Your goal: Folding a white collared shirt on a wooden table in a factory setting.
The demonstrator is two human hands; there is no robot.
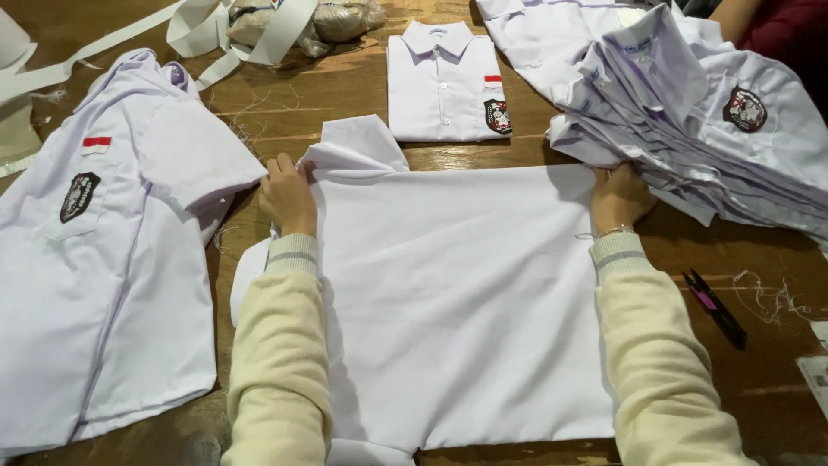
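Observation:
A white shirt (457, 293) lies back-side up on the wooden table (345, 95), right in front of me. My left hand (287, 194) pinches its left shoulder edge beside the sleeve (358, 142), which sticks out toward the far side. My right hand (619, 197) grips the shirt's right shoulder edge, close against a stack of white shirts (690, 112). Cream sleeves with grey-striped cuffs cover both my forearms, which rest over the shirt.
A folded white shirt (447, 82) with a badge lies at the far centre. Another white shirt (95, 259) is spread at the left. White paper strips (216, 34) and a plastic bag lie at the far left. Black thread snips (716, 306) and loose threads sit at the right.

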